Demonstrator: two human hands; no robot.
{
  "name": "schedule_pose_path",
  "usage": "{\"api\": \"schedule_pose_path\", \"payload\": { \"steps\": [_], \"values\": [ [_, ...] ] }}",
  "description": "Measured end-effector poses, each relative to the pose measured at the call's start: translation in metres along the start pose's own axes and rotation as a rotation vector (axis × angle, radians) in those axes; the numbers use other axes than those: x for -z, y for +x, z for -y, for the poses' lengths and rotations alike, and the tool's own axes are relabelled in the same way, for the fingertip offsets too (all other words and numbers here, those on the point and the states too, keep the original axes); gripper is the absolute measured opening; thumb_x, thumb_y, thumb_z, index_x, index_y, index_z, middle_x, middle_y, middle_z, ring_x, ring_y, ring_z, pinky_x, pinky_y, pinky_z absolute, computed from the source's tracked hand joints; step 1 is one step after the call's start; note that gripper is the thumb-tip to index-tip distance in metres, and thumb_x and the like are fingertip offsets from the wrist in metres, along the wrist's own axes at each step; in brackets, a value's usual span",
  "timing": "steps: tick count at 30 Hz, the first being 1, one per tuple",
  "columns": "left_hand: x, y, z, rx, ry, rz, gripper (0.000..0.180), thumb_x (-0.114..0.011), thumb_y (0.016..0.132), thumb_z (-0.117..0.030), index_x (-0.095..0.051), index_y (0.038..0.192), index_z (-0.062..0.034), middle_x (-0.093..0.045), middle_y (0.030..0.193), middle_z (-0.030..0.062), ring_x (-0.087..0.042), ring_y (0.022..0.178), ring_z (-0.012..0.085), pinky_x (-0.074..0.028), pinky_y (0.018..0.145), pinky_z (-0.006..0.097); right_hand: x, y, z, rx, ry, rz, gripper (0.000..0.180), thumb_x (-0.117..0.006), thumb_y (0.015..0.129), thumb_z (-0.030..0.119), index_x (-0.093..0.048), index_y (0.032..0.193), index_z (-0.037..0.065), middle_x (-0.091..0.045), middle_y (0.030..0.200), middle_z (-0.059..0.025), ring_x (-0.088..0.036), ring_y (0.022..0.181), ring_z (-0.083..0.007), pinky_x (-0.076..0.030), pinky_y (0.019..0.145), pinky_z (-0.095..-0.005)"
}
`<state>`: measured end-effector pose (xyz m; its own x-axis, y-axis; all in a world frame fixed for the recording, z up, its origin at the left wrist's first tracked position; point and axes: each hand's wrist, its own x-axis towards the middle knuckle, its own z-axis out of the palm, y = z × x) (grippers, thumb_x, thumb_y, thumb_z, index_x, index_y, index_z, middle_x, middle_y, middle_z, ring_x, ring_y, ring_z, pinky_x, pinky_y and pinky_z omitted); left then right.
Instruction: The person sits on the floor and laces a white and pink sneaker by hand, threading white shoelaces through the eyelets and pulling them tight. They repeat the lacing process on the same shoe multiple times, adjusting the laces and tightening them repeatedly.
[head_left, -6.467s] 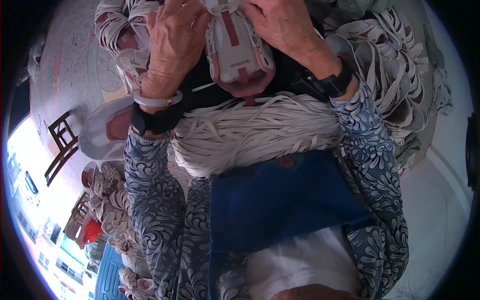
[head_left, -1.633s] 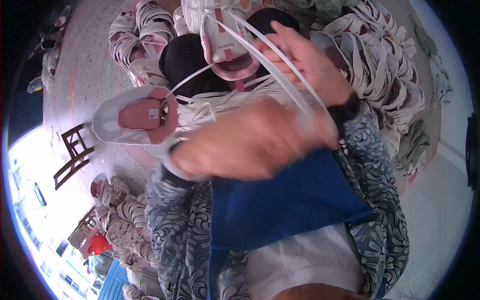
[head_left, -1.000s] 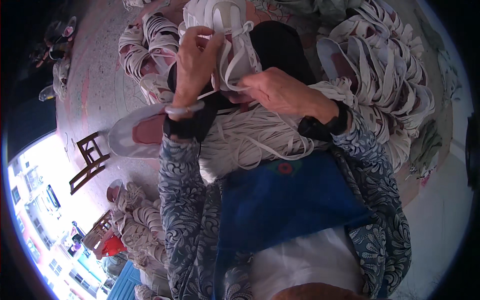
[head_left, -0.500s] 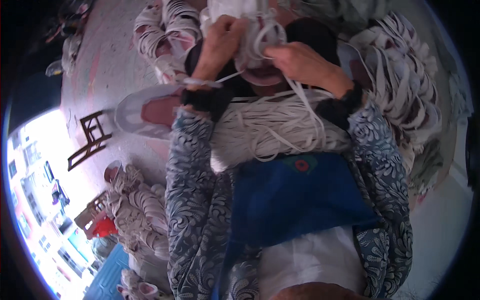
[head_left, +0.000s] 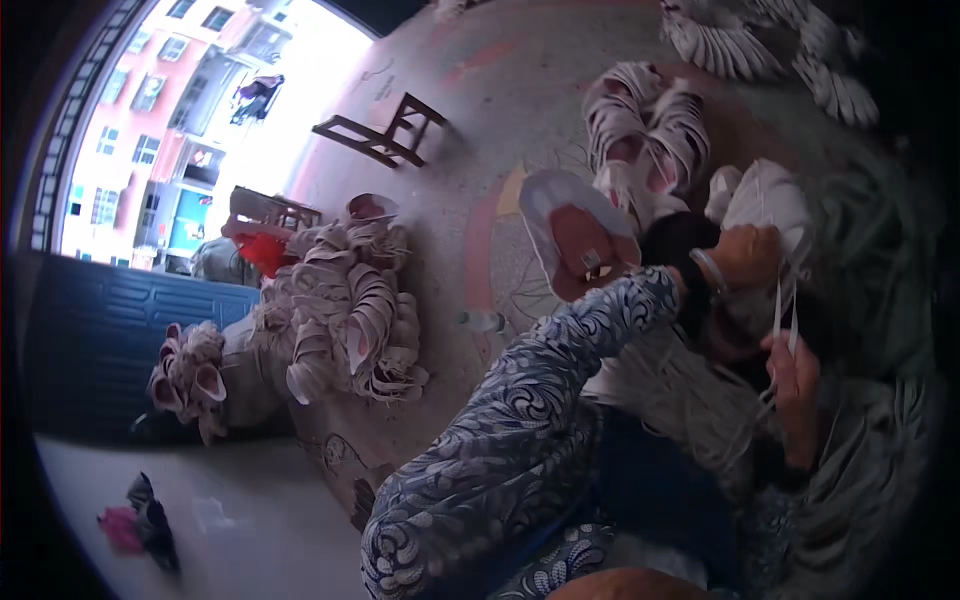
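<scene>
A white shoe upper (head_left: 765, 205) sits at the right of the view, resting against the person's lap above a thick bundle of white laces (head_left: 680, 385). The left hand (head_left: 745, 255) lies on it, fingers curled around its lower edge, wrist bent and a bracelet showing at the cuff; the patterned sleeve (head_left: 520, 410) runs diagonally up from the lower middle. The right hand (head_left: 795, 370) is lower and to the right, raised palm-in, pinching a thin white lace (head_left: 785, 305) that runs taut up to the shoe. Both hands are closed on what they hold, though the fisheye rim blurs the fingertips.

The shoe is pale, rounded, with a dark opening just left of it. Another upper with a pink lining (head_left: 580, 235) lies open-side up just beside the left wrist, on the floor. Beyond it is a stack of similar pink-and-white uppers (head_left: 650, 125).

Compared with half a second ago, the head has swung sharply left: the hands and shoe, then centred at the top, now sit at the right edge, and the grip looks much the same. The heap of uppers (head_left: 345, 300), the wooden stool (head_left: 385, 130) and the bright doorway now fill the left and centre. A blue panel (head_left: 110, 330) stands at the far left.
</scene>
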<state>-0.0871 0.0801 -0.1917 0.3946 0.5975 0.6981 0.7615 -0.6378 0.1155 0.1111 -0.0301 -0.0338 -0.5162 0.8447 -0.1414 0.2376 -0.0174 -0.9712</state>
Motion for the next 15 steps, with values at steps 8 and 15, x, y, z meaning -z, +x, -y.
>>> {"api": "schedule_pose_path", "payload": {
  "steps": [8,15],
  "values": [
    [0.036,0.012,-0.008,0.296,-0.192,0.164,0.016,-0.056,0.08,-0.016,-0.058,0.082,-0.0003,-0.057,0.079,0.0173,-0.06,0.062,0.0298,-0.048,0.051,0.038,-0.04,0.005,0.018,0.69,-0.401,0.2,0.017,-0.049,0.093,0.015,-0.059,0.093,0.001,-0.054,0.064,-0.0064,-0.05,0.053,-0.017,-0.039,0.051,-0.0308],
    [0.119,0.023,-0.046,0.615,-0.615,0.384,0.027,-0.051,0.091,-0.026,-0.06,0.093,-0.0017,-0.063,0.084,0.0161,-0.065,0.074,0.0294,-0.05,0.066,0.038,-0.068,-0.008,0.057,0.333,-0.098,0.46,0.017,-0.052,0.091,0.014,-0.059,0.087,-0.001,-0.055,0.07,-0.0105,-0.051,0.06,-0.0192,-0.041,0.058,-0.031]
  ]
}}
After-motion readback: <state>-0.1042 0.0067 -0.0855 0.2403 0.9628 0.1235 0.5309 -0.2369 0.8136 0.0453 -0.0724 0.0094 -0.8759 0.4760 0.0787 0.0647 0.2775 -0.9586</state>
